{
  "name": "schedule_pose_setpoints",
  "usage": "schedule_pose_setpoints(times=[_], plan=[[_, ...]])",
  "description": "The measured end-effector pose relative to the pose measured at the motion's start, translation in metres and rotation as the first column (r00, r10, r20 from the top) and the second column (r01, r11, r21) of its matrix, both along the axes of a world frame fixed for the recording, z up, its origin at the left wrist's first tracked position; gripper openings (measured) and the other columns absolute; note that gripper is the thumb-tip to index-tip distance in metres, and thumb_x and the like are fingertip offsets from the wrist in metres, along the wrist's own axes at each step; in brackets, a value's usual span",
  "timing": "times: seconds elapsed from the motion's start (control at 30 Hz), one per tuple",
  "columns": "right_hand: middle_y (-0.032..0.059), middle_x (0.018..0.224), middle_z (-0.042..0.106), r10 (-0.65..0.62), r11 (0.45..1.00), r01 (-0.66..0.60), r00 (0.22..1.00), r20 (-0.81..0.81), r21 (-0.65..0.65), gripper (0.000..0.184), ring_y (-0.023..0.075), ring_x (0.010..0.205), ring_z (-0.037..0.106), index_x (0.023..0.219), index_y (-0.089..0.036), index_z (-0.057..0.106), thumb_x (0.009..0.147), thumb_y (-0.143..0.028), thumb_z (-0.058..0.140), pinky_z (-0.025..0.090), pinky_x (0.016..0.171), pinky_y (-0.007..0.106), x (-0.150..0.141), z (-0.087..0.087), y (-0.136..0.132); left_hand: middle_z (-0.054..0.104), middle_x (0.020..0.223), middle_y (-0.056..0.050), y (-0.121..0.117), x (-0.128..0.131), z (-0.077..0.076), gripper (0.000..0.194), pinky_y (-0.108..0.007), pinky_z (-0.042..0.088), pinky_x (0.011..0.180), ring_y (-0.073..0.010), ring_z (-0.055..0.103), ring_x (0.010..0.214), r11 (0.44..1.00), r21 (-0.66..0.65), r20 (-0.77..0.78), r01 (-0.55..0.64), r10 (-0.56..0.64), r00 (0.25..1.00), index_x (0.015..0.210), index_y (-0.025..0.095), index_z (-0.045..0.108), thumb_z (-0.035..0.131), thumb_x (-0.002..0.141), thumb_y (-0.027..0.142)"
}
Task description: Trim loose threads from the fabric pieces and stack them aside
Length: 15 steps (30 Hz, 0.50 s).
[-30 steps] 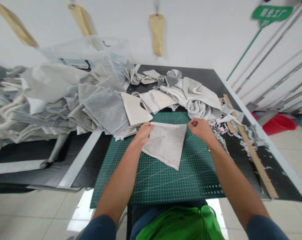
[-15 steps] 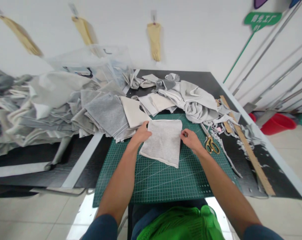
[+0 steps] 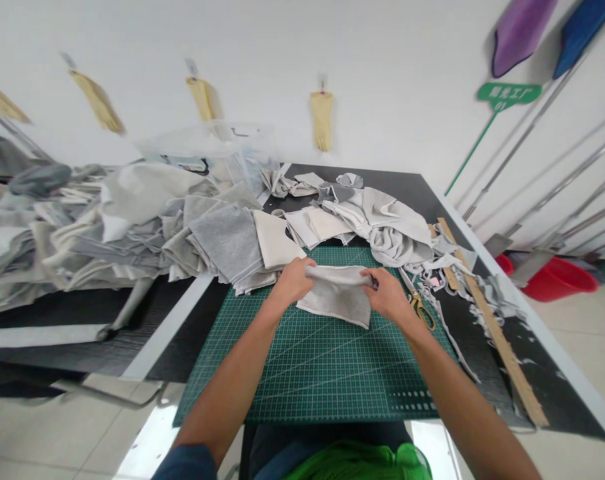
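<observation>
A light grey piece of cloth [image 3: 336, 298] is held between my two hands over the green cutting mat [image 3: 327, 373]. My left hand [image 3: 295, 281] is closed on its upper left corner. On the upper right corner my right hand [image 3: 383, 293] is closed too, with something small and dark showing by the fingers. The cloth's upper edge is curled over and its lower part hangs toward me. Scissors with gold handles [image 3: 422, 313] lie just right of my right hand, partly hidden by it.
Stacked grey cloths [image 3: 227, 243] and a large fabric heap [image 3: 132, 200] cover the left. A bundled cloth [image 3: 399, 230] lies behind the mat. Fabric scraps and a wooden ruler [image 3: 497, 333] lie along the right. A clear plastic bin [image 3: 257, 150] stands at the back.
The cloth was spread flat and facing up; now its far edge is lifted and curled toward me. Both hands have closed around its upper corners. The camera view has tilted up slightly.
</observation>
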State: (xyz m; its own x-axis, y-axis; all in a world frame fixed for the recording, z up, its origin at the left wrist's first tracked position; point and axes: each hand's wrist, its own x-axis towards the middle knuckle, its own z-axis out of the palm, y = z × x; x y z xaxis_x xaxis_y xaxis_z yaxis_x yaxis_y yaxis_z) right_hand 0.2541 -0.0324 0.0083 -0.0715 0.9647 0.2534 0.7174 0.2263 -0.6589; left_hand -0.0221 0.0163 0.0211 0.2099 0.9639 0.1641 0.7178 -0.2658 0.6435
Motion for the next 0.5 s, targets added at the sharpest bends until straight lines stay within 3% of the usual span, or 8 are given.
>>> schedule_pose_setpoints(times=[0.07,0.17,0.27,0.33,0.4,0.5], plan=[[0.0094,0.1,0.065,-0.007,0.997,0.004,0.999,0.037,0.077,0.024,0.0227,0.092,0.062,0.104,-0.019,0.074,0.084,-0.021,0.06,0.049,0.089,0.036,0.001,0.009,0.0,0.07,0.097,-0.014,-0.007,0.001,0.008,0.028,-0.045,0.047,0.105,-0.0332,0.065,0.106,0.999,0.042,-0.07,-0.029,0.032,0.997,0.094,0.019,0.078,0.06,0.074,0.013],[0.0121,0.11,0.065,0.009,0.987,-0.013,1.0,0.026,0.162,0.019,0.0249,0.102,0.062,0.098,-0.019,0.072,0.085,-0.025,0.059,0.049,0.091,0.036,0.003,0.022,0.003,0.069,0.092,-0.013,-0.016,-0.002,0.021,0.01,-0.048,0.042,0.111,-0.0337,0.06,0.112,0.995,0.102,-0.026,0.001,0.001,1.0,0.076,0.02,0.074,0.065,0.072,0.016],[0.0067,0.095,0.069,0.016,0.993,-0.013,1.0,-0.024,0.119,0.019,0.0226,0.087,0.063,0.1,-0.021,0.067,0.09,-0.034,0.057,0.048,0.08,0.034,0.001,0.032,0.009,0.07,0.104,-0.009,-0.024,-0.008,0.027,0.005,-0.04,0.047,0.104,-0.028,0.061,0.109,0.994,0.085,0.14,0.068,-0.08,0.987,0.075,0.02,0.068,0.067,0.07,0.019],[0.0028,0.081,0.067,-0.012,0.996,0.016,0.999,-0.041,0.086,0.022,0.0212,0.076,0.061,0.098,-0.022,0.065,0.092,-0.041,0.056,0.045,0.072,0.032,-0.005,0.035,0.017,0.068,0.094,-0.004,-0.029,-0.013,0.024,0.008,-0.032,0.051,0.083,-0.0215,0.062,0.09,0.996,-0.021,0.319,0.087,-0.076,0.945,0.081,0.02,0.066,0.061,0.076,0.023],[0.0027,0.078,0.066,-0.04,0.995,0.044,0.999,-0.036,0.094,0.023,0.0213,0.074,0.059,0.096,-0.022,0.064,0.091,-0.044,0.058,0.043,0.071,0.032,-0.016,0.034,0.026,0.059,0.077,0.001,-0.032,-0.016,0.017,0.008,-0.026,0.045,0.066,-0.0173,0.056,0.073,0.992,-0.113,0.478,0.054,0.006,0.878,0.084,0.02,0.061,0.058,0.08,0.026],[0.0051,0.081,0.068,-0.064,0.995,0.065,0.998,-0.022,0.077,0.023,0.0221,0.076,0.06,0.098,-0.021,0.065,0.091,-0.042,0.058,0.043,0.073,0.032,-0.044,0.026,0.043,0.055,0.076,0.003,-0.034,-0.023,0.004,0.011,-0.023,0.04,0.065,-0.0153,0.052,0.072,0.991,-0.11,0.544,-0.076,0.124,0.83,0.09,0.02,0.06,0.057,0.082,0.026]])
